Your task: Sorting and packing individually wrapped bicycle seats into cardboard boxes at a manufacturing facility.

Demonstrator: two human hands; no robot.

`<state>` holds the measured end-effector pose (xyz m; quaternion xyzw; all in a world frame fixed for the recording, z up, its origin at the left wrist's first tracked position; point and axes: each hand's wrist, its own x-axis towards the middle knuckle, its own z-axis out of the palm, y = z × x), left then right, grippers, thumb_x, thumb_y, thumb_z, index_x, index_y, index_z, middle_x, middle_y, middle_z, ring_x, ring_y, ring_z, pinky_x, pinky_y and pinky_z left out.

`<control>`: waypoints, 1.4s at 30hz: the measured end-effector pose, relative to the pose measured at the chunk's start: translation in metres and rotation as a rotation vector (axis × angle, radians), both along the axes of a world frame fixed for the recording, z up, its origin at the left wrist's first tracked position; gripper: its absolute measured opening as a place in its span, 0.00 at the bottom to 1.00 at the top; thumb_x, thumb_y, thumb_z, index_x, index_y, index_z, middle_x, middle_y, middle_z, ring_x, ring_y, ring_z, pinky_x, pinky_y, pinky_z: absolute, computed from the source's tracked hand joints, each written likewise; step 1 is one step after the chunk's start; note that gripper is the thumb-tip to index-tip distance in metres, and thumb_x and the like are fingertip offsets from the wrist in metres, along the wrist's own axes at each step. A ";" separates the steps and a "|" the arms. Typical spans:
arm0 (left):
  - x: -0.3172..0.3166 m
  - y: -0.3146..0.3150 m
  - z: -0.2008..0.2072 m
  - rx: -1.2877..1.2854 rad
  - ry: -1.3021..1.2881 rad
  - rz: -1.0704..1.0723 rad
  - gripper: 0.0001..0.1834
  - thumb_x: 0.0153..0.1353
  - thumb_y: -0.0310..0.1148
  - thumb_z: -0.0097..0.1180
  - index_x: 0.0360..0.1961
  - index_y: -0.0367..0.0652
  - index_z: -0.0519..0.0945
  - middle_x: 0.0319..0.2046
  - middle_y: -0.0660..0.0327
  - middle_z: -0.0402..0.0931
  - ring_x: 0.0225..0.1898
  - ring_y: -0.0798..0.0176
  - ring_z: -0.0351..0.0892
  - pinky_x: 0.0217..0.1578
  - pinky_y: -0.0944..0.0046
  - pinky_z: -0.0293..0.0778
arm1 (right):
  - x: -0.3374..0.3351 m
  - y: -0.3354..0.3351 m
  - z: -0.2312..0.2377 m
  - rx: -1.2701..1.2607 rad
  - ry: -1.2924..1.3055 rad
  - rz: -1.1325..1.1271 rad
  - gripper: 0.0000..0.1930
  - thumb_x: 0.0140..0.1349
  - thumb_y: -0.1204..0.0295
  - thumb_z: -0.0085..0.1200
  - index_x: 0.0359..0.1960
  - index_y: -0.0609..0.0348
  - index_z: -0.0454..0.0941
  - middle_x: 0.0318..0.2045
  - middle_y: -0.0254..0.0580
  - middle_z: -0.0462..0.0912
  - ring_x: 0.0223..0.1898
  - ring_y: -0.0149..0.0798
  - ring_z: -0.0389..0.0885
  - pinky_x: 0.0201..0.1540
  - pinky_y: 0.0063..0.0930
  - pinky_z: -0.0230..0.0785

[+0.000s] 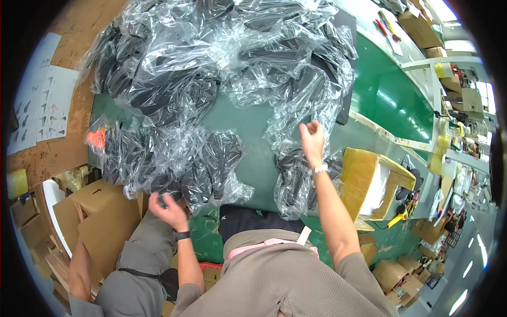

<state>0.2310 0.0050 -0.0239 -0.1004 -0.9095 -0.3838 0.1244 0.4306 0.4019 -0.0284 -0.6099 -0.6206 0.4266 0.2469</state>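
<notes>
Many dark parts in clear plastic bags (174, 63) lie heaped over the far half of the green table (248, 158). A nearer row of bagged dark parts (158, 153) spreads along the left, with an orange piece (96, 138) in plastic at its end. My left hand (169, 211), with a black wristband, hovers beside the near edge of this row, fingers apart and nothing in them. My right hand (312, 141) is over a bagged dark part (296, 179) on the right. Its fingers are curled together; what they pinch, if anything, is too small to make out.
A yellow-taped box (364, 182) with white sheets stands at the table's right. Cardboard boxes (100, 211) and a seated person in grey (137, 264) are close on my left. Pliers (388, 31) lie far right; printed sheets (53, 100) hang on the left board.
</notes>
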 end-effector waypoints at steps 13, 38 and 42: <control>0.088 0.269 -0.009 0.334 -0.697 -0.593 0.29 0.59 0.39 0.60 0.56 0.31 0.68 0.51 0.48 0.72 0.53 0.52 0.71 0.54 0.57 0.66 | -0.058 -0.026 -0.002 0.108 -0.088 0.008 0.17 0.52 0.70 0.57 0.40 0.71 0.77 0.36 0.58 0.82 0.37 0.48 0.82 0.43 0.36 0.71; 0.111 0.227 -0.093 0.627 -1.575 -0.383 0.42 0.66 0.61 0.40 0.64 0.29 0.62 0.63 0.52 0.64 0.63 0.59 0.61 0.63 0.63 0.52 | -0.024 -0.098 0.029 -0.013 -0.151 0.268 0.38 0.57 0.71 0.54 0.67 0.71 0.50 0.62 0.66 0.63 0.61 0.57 0.68 0.61 0.37 0.61; 0.107 0.218 -0.103 0.751 -1.778 -0.306 0.40 0.67 0.61 0.39 0.64 0.34 0.63 0.62 0.57 0.65 0.61 0.61 0.64 0.61 0.65 0.56 | -0.043 -0.133 0.010 -0.088 -0.246 0.264 0.40 0.59 0.66 0.54 0.68 0.69 0.47 0.59 0.69 0.66 0.58 0.63 0.69 0.58 0.42 0.63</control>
